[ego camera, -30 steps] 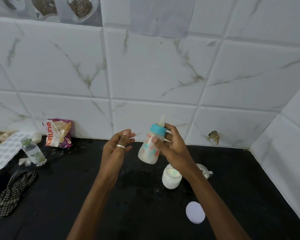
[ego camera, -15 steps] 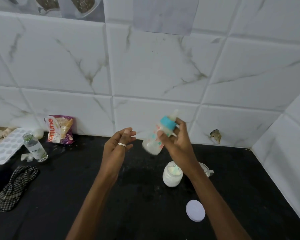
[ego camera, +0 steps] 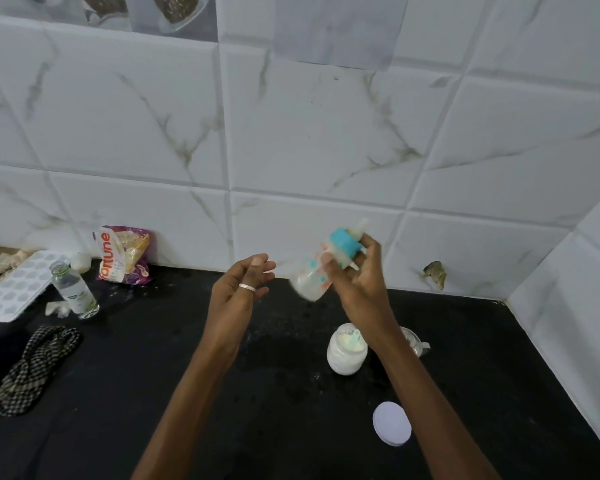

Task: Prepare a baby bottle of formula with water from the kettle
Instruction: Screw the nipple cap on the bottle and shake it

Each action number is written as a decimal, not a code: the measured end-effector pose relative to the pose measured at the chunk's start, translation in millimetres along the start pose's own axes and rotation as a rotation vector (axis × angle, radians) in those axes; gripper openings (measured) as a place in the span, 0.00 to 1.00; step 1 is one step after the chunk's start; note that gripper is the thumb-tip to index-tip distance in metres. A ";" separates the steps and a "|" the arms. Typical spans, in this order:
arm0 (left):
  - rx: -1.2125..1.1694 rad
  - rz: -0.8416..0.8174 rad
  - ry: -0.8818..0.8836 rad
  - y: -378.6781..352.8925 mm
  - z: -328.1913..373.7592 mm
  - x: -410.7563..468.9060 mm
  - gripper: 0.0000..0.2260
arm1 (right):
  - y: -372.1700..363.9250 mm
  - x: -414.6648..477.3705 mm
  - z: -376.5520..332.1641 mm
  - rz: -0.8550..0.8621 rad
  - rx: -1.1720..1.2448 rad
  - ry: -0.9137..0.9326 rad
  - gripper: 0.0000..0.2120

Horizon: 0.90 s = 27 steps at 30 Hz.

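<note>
Above the black desk [ego camera: 153,393], the baby bottle [ego camera: 310,277] has tipped from near-upright 1 s ago to slanted, teat up-right, its blurred base swung toward the left hand [ego camera: 236,296]. The right hand [ego camera: 357,285] grips it near the blue top w/ fingers curled; the left hand is empty, fingers loosely spread, just beside the base. That reads as shaking, i.e. mixing, prob. a late step, w/ the formula jar [ego camera: 345,356] open below.

Left hand [ego camera: 238,294] open, right hand [ego camera: 359,277] raised, fingers [ego camera: 327,260] curled
</note>
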<state>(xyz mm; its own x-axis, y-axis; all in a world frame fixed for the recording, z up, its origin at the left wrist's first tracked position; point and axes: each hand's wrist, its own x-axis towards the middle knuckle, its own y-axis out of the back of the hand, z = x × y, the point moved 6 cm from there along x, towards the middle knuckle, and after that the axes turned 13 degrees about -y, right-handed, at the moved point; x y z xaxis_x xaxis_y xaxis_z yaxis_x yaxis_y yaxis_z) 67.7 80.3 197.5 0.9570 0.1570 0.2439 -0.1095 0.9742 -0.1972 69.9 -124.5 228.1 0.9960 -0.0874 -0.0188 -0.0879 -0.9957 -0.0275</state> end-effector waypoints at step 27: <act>0.001 0.000 0.001 0.9 1.1 4.6 0.10 | 0.2 5.7 7.6 -0.009 -0.060 -0.057 0.29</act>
<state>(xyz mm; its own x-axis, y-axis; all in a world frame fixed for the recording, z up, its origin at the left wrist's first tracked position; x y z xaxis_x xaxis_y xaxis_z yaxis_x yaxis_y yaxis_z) 71.7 82.1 199.5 0.9572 0.1567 0.2432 -0.1096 0.9744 -0.1964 75.5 -125.0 220.4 0.9940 -0.0787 -0.0759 -0.0765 -0.9966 0.0318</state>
